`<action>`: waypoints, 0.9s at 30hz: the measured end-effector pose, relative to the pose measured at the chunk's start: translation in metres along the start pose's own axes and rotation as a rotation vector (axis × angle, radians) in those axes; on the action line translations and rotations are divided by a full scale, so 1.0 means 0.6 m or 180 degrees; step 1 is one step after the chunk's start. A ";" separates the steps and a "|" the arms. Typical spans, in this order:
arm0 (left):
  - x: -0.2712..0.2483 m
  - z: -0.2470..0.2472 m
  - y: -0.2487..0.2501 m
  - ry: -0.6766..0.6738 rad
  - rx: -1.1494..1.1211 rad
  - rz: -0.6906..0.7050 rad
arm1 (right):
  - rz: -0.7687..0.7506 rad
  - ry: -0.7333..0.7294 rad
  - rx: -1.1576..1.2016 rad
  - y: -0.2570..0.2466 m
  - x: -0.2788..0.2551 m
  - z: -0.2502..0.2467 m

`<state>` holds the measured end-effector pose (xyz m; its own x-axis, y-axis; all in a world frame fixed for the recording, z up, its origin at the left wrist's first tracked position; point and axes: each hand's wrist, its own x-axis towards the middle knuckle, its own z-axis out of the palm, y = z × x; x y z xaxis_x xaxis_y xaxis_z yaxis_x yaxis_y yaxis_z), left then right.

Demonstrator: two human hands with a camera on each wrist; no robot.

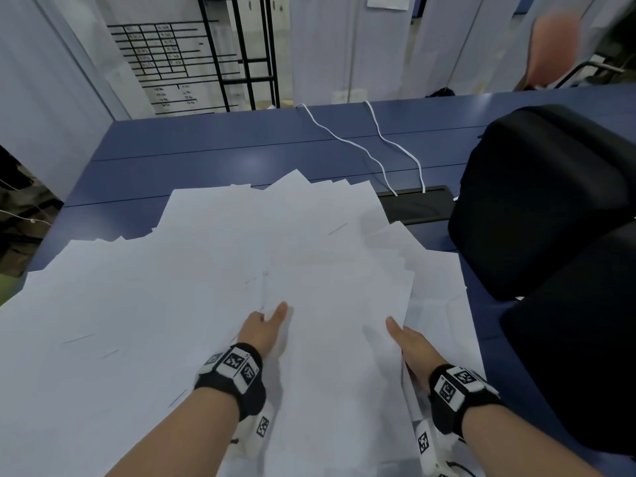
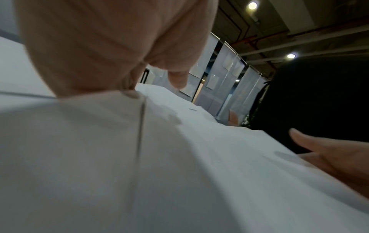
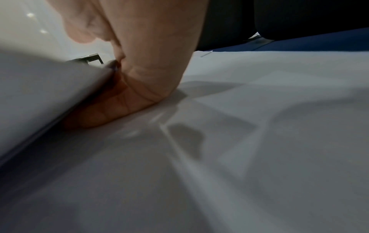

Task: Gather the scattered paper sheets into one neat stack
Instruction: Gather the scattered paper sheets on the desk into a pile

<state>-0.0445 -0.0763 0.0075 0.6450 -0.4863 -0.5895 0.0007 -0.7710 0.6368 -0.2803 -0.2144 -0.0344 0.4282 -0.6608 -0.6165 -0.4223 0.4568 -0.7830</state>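
Several white paper sheets [image 1: 192, 256] lie fanned and overlapping across the blue table [image 1: 213, 149]. A bundle of sheets [image 1: 337, 304] sits in the middle between my hands. My left hand [image 1: 265, 327] grips its left edge, thumb on top, fingers hidden under the paper. My right hand [image 1: 409, 342] holds the right edge the same way. In the left wrist view the left palm [image 2: 111, 55] rests over the paper and the right hand [image 2: 329, 157] shows at the far side. The right wrist view shows the right hand [image 3: 143, 63] with fingers tucked under the lifted edge of the bundle [image 3: 40, 88].
A black bag [image 1: 550, 201] stands on the table at the right, with another black shape [image 1: 578, 356] in front of it. Two white cables [image 1: 378, 156] run into a black slot [image 1: 416, 204]. Loose sheets reach the table's left edge. A black metal frame [image 1: 241, 53] stands behind the table.
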 end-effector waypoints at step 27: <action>0.003 -0.035 -0.064 -0.0511 -0.1022 0.0307 | -0.0692 0.0541 -0.0884 0.006 -0.050 0.049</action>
<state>-0.0272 -0.0391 -0.0078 0.5258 -0.6282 -0.5734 0.2019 -0.5627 0.8016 -0.2711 -0.1754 -0.0209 0.4029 -0.8243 -0.3978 -0.5464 0.1320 -0.8270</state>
